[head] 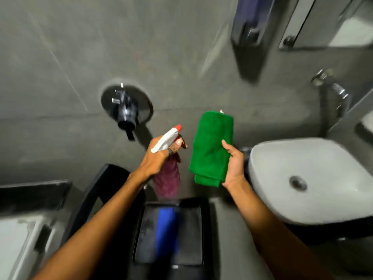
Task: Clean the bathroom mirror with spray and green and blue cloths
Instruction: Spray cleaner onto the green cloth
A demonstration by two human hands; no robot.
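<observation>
- Green microfibre first: the folded green cloth [212, 146] sits in the right hand [234, 166], fingers curled round its right edge with the thumb lying over the front, so that's a proper grip. Its long axis runs roughly up and down in the head view, top end toward the wall.
- The left hand [155, 158] is wrapped round the neck of the spray bottle [167, 158], with a ringed finger by the white trigger head. The red nozzle tip aims up and right, and the dark reddish body hangs down below the fist.
- The bit that matters imo: the mirror [331, 21] is way off in the top right corner, well away from both hands. It lies up and to the right of the fingers, so the cloth hand is the nearer one, and the nozzle is already tipped vaguely that way but isn't on it.
- So I'd guess the next thing is turning and lifting toward that corner before any spraying.
- The blue cloth [166, 231] is lying below the hands in a black bin or caddy [191, 239], untouched and pretty blurred.
- The white sink [302, 178] is just right of the cloth hand, with the tap [333, 87] above it.
</observation>
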